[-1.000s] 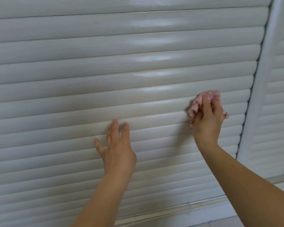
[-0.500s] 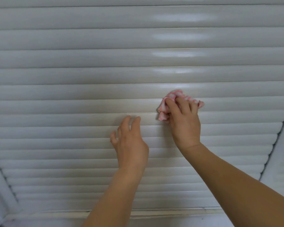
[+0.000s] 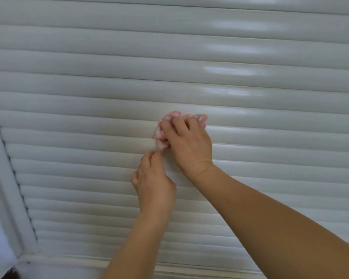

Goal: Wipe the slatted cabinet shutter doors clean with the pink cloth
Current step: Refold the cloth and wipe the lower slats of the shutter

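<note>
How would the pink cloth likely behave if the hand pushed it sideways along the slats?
The pink cloth is bunched and creased under the right hand, so it is probably floppy and would fold rather than slide as one piece. It looks thin and probably light. On the glossy shutter slats it would likely glide easily.

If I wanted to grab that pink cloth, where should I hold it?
Probably the loose corner of the pink cloth hanging at its lower left, coming from the left and below. The right hand covers the bunched middle against the shutter door, and the left hand has its fingers curled just under that corner.
</note>
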The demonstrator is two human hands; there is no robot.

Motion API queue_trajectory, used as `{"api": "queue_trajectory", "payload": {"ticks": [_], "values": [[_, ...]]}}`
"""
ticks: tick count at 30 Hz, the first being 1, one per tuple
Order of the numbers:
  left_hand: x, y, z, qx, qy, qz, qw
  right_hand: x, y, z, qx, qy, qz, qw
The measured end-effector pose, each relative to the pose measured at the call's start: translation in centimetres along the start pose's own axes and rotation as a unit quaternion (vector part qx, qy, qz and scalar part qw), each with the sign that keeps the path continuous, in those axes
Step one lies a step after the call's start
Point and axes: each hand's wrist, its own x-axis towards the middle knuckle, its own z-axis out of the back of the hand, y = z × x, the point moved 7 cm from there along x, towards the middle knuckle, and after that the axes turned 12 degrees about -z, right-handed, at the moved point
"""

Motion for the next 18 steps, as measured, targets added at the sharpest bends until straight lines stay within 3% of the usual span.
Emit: {"api": "queue_trajectory", "payload": {"ticks": [10, 15, 18], "values": [[0.1, 3.5, 0.3, 0.014, 0.069, 0.041, 0.997, 2.5, 8.3, -3.4, -0.015, 0.111, 0.069, 0.991], [-0.4, 3.7, -0.2, -0.041, 0.046, -0.025, 0.998, 2.3, 6.4, -2.4, 0.010, 0.051, 0.065, 0.996], [-0.7, 4.2, -0.3, -0.063, 0.047, -0.019, 0.997, 1.0, 2.5, -1.0, 0.002, 0.019, 0.063, 0.998]]}}
